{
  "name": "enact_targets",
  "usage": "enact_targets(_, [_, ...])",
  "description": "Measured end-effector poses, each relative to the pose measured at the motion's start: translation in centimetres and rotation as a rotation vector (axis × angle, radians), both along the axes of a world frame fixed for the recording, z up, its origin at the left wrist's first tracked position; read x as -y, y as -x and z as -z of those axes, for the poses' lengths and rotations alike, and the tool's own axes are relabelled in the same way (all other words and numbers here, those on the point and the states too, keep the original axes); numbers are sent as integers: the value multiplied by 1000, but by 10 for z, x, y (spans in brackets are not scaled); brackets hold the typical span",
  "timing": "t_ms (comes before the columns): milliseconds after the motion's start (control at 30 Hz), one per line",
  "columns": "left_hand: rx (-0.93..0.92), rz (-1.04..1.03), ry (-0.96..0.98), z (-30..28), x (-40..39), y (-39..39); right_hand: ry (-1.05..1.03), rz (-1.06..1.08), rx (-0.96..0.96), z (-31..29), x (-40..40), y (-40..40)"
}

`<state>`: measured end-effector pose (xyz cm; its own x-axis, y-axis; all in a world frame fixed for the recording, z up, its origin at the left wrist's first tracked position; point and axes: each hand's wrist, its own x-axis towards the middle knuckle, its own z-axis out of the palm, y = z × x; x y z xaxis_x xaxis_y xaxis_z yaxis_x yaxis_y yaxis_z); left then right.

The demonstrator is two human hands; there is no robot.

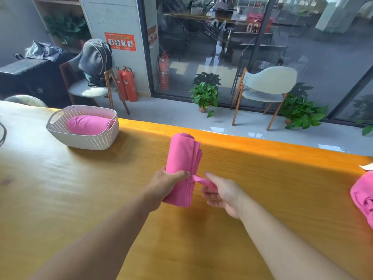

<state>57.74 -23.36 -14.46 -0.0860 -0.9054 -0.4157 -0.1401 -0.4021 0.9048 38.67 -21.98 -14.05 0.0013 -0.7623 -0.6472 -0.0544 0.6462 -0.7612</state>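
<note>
A pink cloth rolled into a tube lies on the wooden table, pointing away from me. My left hand grips the near end of the roll, thumb over its top. My right hand pinches a narrow pink strip that sticks out from the roll's right side. A white woven basket stands at the back left with another rolled pink cloth inside it.
More pink cloth lies crumpled at the table's right edge, with a scrap of white paper just behind it. Beyond the table's far edge are chairs, potted plants, fire extinguishers and a glass wall.
</note>
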Motion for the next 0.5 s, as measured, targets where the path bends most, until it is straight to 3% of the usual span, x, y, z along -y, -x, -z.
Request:
enact_targets(167, [26,20,25,4,-12,-12,-93,52,124,-6,-15,-8])
enact_targets(300, [41,30,16,8,-21,-22,-214,0,96,-11,-20,-4])
enact_targets(367, [60,23,1,11,-24,-28,-201,9,70,-15,-22,-5])
enact_targets(500, [109,43,-32,16,-34,-38,-81,193,297,-24,-23,-17])
